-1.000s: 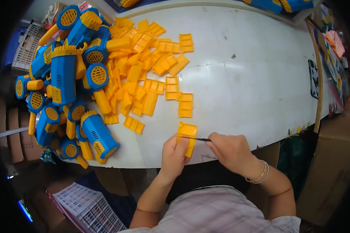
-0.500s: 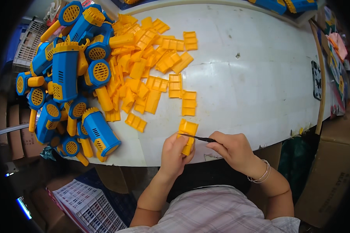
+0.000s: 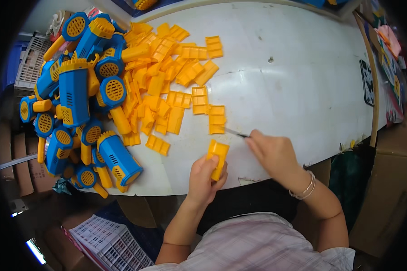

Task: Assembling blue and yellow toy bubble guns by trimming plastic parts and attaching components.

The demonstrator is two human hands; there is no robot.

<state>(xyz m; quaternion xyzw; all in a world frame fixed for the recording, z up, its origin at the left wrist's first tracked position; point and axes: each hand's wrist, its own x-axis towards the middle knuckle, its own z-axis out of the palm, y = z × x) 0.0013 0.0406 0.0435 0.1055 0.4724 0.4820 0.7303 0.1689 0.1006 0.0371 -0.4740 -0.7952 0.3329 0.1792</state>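
Near the table's front edge, my left hand (image 3: 204, 174) is closed round a yellow plastic battery-cover-like piece (image 3: 218, 151), the thumb pressed on its face. Up and to the right, my right hand (image 3: 271, 151) grips a slim knife (image 3: 236, 133) by its dark handle. Its thin grey blade points left, apart from the held piece; the tip lies over or beside a loose yellow ribbed piece (image 3: 217, 118) on the table, and I cannot tell whether they touch. Another ribbed piece (image 3: 199, 100) lies just beyond.
Many yellow pieces (image 3: 156, 83) are heaped left of centre on the white table (image 3: 294, 81). Blue-and-yellow toy housings with handles (image 3: 74, 90) pile up at the left. A phone (image 3: 367, 83) lies by the right edge. White crates (image 3: 108, 239) stand below the table.
My right hand has lifted the knife off the held piece and moved it up and slightly right. The left hand keeps its hold, nearly still. The whole view has shifted slightly.
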